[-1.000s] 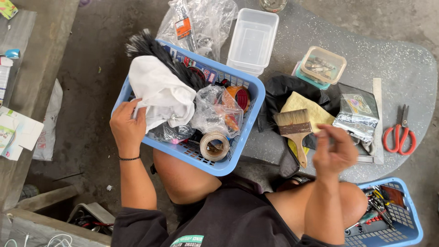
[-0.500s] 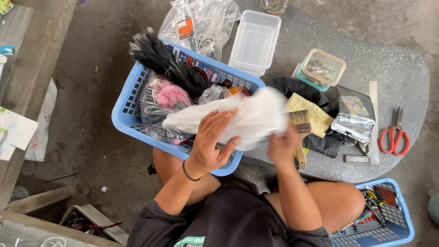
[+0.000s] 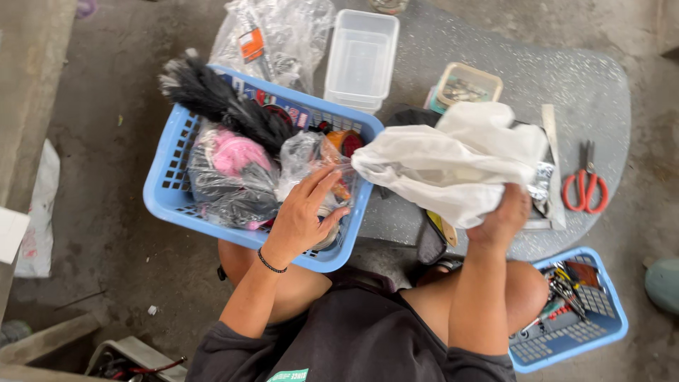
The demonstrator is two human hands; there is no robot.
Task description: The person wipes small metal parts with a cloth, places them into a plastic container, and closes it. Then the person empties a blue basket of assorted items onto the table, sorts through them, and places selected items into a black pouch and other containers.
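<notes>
Head view shows the right hand (image 3: 503, 218) bunched tight on the white cloth (image 3: 456, 161), trailing left toward the blue basket (image 3: 164, 185), where the left hand (image 3: 304, 214) hovers spread-fingered.

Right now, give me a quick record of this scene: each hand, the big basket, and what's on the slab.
Left hand: open, reaching into the blue basket, over clear bags
Right hand: gripping a white cloth, held above the slab
Basket contents: black duster, pink item in a bag
On slab: red scissors, clear tub, lidded box
</notes>
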